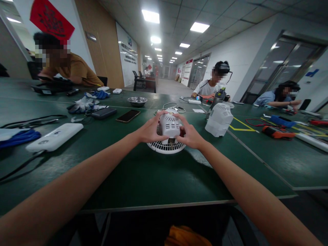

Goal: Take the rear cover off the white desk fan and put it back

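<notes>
Green tabletop (pixel 115 184): bore a white, ribbed, round grille (pixel 166 148) laid flat, apparently as a steady base.
White slotted plastic housing (pixel 171 125): sat above the grille.
Left hand (pixel 150 130): fingers curled round its left side.
Right hand (pixel 191 135): fingers clasped the opposite side, likely balancing it.

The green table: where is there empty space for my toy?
Bare: from the near edge of the table to the round white grille; also in front of the orange-and-black device. Crowded: the left side, around the white oblong device and crumpled blue cloth.
</notes>
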{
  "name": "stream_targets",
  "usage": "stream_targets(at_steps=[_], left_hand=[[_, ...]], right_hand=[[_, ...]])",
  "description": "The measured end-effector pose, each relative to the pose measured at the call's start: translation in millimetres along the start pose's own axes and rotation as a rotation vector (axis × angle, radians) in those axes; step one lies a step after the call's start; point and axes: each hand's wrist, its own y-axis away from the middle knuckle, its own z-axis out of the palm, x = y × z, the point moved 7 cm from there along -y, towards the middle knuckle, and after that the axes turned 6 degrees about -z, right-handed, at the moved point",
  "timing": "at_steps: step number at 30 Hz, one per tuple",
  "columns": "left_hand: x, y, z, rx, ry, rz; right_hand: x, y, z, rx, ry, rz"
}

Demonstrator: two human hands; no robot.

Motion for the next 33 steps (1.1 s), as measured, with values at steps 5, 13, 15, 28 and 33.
stream_targets(at_steps=[5, 13, 15, 28, 33], left_hand=[[-7.0, 2.0, 0.5, -0.009, -0.028, -0.046], [-17.3, 3.8, -3.8, 0.075, -0.066, -0.122], [-16.3, 3.9, -5.1, 0.092, -0.083, -0.134], [-47.3, 9.3, -16.6, 0.227, -0.179, -0.345], [-75.4, 13.6, -3.4, 0.064, -0.141, -0.478]], right_hand=[[0.1, 1.5, -1.4, 0.022, 0.012, 0.048], [11.8, 2.0, -15.4, 0.232, 0.175, 0.078], [13.0, 2.3, -16.7, 0.248, 0.170, 0.085], [47.4, 6.9, -19.3, 0.237, 0.074, 0.171], [55.2, 10.2, -15.7, 0.175, -0.014, 0.211]])
